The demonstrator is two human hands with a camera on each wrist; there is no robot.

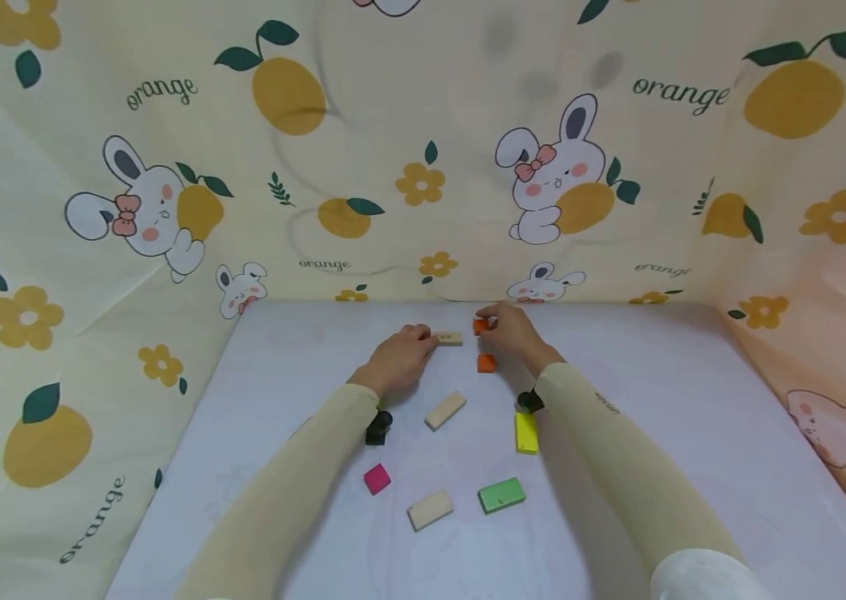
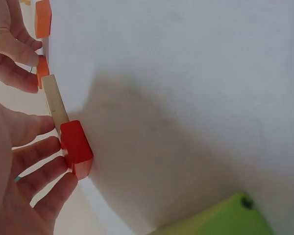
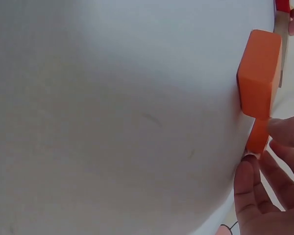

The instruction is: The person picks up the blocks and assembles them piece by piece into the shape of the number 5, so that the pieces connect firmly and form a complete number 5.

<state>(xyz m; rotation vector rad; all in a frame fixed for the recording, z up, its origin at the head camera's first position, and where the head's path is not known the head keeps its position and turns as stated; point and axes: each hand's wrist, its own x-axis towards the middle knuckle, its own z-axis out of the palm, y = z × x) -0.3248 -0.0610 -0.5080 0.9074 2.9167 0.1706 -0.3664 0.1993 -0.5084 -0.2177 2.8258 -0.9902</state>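
The far orange block (image 1: pixel 479 327) sits near the back edge of the white table (image 1: pixel 655 358), pinched narrowly by the right hand (image 1: pixel 514 333). The left hand (image 1: pixel 398 358) has spread fingertips against a red block (image 2: pixel 76 144) and a wooden block (image 1: pixel 450 338) (how firmly, I cannot tell). Uneven pressure could skew those two; a low right-hand sweep could knock the near orange block (image 1: pixel 486 363).

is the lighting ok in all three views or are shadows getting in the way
Head view: bright overall, soft shadows beside the sleeves; left wrist view: a broad shadow darkens the table but the red block shows clearly; right wrist view: the table dims toward the lower left, yet the nearer orange block reads clearly.
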